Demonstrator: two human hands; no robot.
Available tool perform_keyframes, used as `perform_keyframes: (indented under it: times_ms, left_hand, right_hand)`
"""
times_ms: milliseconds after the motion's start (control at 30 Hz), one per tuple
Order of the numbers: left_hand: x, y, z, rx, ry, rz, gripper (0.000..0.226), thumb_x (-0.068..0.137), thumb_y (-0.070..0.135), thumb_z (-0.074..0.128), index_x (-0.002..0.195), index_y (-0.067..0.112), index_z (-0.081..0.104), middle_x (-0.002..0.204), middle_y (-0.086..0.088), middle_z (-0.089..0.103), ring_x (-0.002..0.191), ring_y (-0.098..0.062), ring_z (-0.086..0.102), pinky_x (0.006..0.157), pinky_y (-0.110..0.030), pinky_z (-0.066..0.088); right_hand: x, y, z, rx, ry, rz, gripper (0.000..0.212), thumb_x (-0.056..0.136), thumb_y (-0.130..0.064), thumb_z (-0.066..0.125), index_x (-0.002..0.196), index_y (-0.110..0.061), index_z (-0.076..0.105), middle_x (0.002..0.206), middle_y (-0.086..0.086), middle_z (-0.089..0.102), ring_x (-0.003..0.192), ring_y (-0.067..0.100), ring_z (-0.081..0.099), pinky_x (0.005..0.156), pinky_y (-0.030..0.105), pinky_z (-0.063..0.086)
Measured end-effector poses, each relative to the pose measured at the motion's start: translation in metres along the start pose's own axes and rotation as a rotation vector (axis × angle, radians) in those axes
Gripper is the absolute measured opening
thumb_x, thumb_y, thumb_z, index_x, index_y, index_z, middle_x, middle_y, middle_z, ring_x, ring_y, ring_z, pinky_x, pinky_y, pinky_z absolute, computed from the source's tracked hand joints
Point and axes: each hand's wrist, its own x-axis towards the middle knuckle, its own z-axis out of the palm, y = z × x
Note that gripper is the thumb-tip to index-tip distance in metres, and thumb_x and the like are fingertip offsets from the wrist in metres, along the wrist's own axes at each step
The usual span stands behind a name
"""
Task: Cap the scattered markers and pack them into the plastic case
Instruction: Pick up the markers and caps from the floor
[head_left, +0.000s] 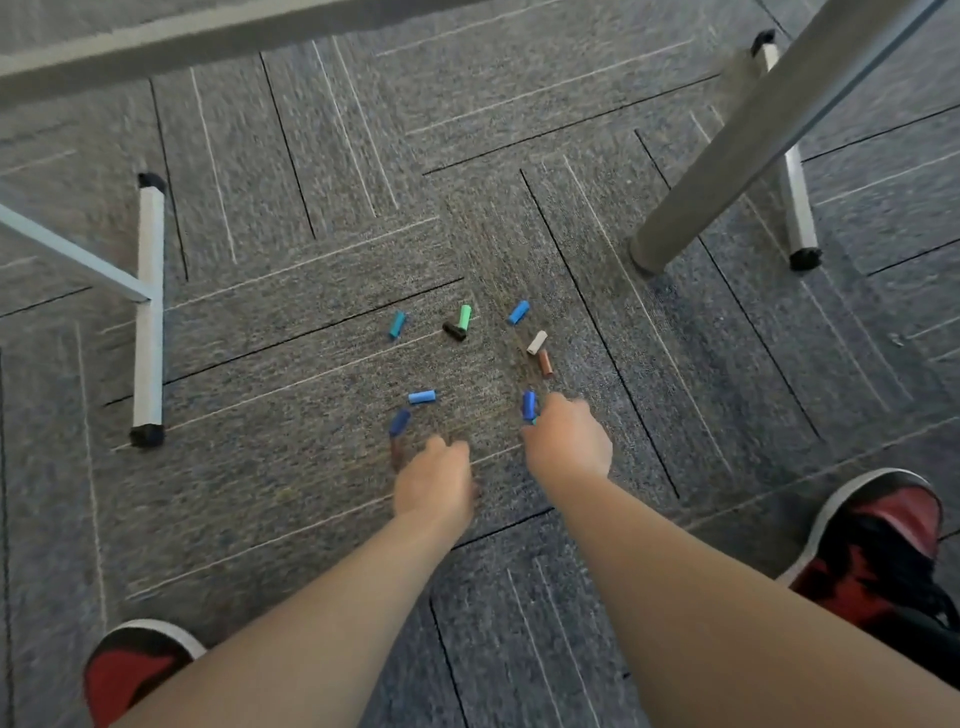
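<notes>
I am crouching over a grey carpet (311, 156) of striped tiles, with a thick grey table leg (727, 156) slanting down at the far right and a white frame foot (149, 312) lying at the left. My red shoes (878, 530) are planted at either side so that I can reach between them. Short coloured pieces that I take for marker caps are lying loose in a rough ring ahead of me: a teal cap (397, 325), a green cap (464, 317) touching a black cap (453, 331), a blue cap (518, 312), a pale cap (536, 343) just beside a brown cap (545, 362), and a light blue cap (421, 397) nearer in. My right hand (569, 436) is pinching a navy cap (529, 405) at its near end, fingers curled tight round it, probably to gather it before matching it to a pen. My left hand (434, 483) is reaching down with knuckles up, beside a second navy cap (399, 422) and a blurred brownish piece; its fingers are curled under, and I cannot tell whether they are holding anything. Neither marker bodies nor the plastic case are showing anywhere, so I judge that I am only collecting, with the capping and packing not yet begun.
</notes>
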Motion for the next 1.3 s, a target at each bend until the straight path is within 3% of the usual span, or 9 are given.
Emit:
perform_keyframes:
  times_ms: [200,300,433,600,700,800,933,1167,1300]
  left_hand:
    - [0.007,-0.010,-0.005,-0.205,0.003,-0.087,0.010,0.094,0.015,0.055,0.087,0.014,0.049,0.089,-0.002,0.050,0.065,-0.015,0.050,0.056,-0.030,0.039]
    - [0.007,-0.022,-0.013,-0.338,0.057,-0.188,0.013,0.096,0.012,0.050,0.108,0.008,0.053,0.083,-0.001,0.055,0.063,-0.013,0.052,0.046,-0.027,0.031]
    - [0.010,-0.039,-0.030,-0.316,0.070,-0.312,0.038,0.096,0.005,0.047,0.133,0.016,0.049,0.103,-0.004,0.063,0.061,-0.013,0.053,0.043,-0.027,0.033]
    - [0.023,-0.052,-0.028,-0.335,0.057,-0.473,0.013,0.099,0.014,0.048,0.107,0.005,0.053,0.076,-0.001,0.047,0.057,-0.014,0.047,0.044,-0.028,0.033]
    - [0.026,-0.053,-0.020,-0.417,0.054,-0.510,0.024,0.099,0.030,0.052,0.105,0.007,0.054,0.079,-0.003,0.058,0.059,-0.016,0.055,0.044,-0.027,0.033]
    - [0.027,-0.051,-0.014,-0.417,0.057,-0.492,0.030,0.094,0.039,0.060,0.101,0.011,0.055,0.079,-0.001,0.062,0.058,-0.015,0.058,0.043,-0.026,0.031]
    - [0.031,-0.049,-0.011,-0.380,0.076,-0.501,0.027,0.094,0.034,0.062,0.105,0.010,0.058,0.085,-0.003,0.064,0.061,-0.016,0.061,0.042,-0.026,0.032]
    - [0.031,-0.045,-0.012,-0.383,0.073,-0.494,0.019,0.100,0.022,0.049,0.111,0.010,0.059,0.088,-0.003,0.063,0.054,-0.013,0.056,0.038,-0.025,0.031]
    - [0.036,-0.053,-0.015,-0.446,0.083,-0.539,0.018,0.098,0.020,0.047,0.108,0.006,0.051,0.087,-0.008,0.062,0.067,-0.023,0.062,0.045,-0.029,0.035]
  right_hand:
    - [0.001,-0.009,0.003,-0.140,0.012,-0.050,0.027,0.096,-0.010,0.052,0.123,-0.014,0.053,0.117,0.006,0.057,0.092,0.023,0.064,0.064,0.032,0.045]
    - [-0.004,-0.010,0.001,-0.222,-0.029,-0.065,0.029,0.096,-0.008,0.052,0.125,-0.011,0.055,0.118,0.008,0.057,0.092,0.023,0.064,0.063,0.031,0.045]
    - [-0.004,-0.014,-0.003,-0.256,-0.053,-0.056,0.030,0.098,-0.008,0.050,0.126,-0.009,0.057,0.114,0.008,0.059,0.089,0.022,0.063,0.064,0.030,0.047]
    - [-0.002,-0.025,0.001,-0.042,0.012,0.022,0.023,0.099,-0.018,0.054,0.119,-0.009,0.057,0.113,0.009,0.061,0.078,0.022,0.061,0.067,0.034,0.054]
    - [-0.002,-0.028,0.002,-0.008,0.058,-0.022,0.020,0.099,-0.009,0.048,0.119,-0.008,0.049,0.106,0.010,0.064,0.082,0.024,0.063,0.062,0.034,0.048]
    - [-0.001,-0.029,-0.002,-0.044,0.093,-0.059,0.026,0.098,-0.004,0.044,0.124,-0.008,0.046,0.112,0.011,0.061,0.086,0.027,0.064,0.062,0.034,0.043]
    - [0.006,-0.028,-0.001,-0.019,0.056,-0.017,0.029,0.099,-0.010,0.046,0.129,-0.006,0.046,0.120,0.013,0.054,0.091,0.029,0.065,0.063,0.035,0.047]
    - [0.015,-0.025,0.001,0.046,-0.006,0.009,0.034,0.102,-0.027,0.044,0.130,-0.008,0.036,0.121,0.017,0.053,0.094,0.032,0.062,0.064,0.038,0.043]
    - [0.017,-0.031,-0.001,-0.029,-0.024,0.001,0.035,0.104,-0.038,0.040,0.126,-0.012,0.036,0.116,0.015,0.057,0.084,0.029,0.061,0.061,0.039,0.047]
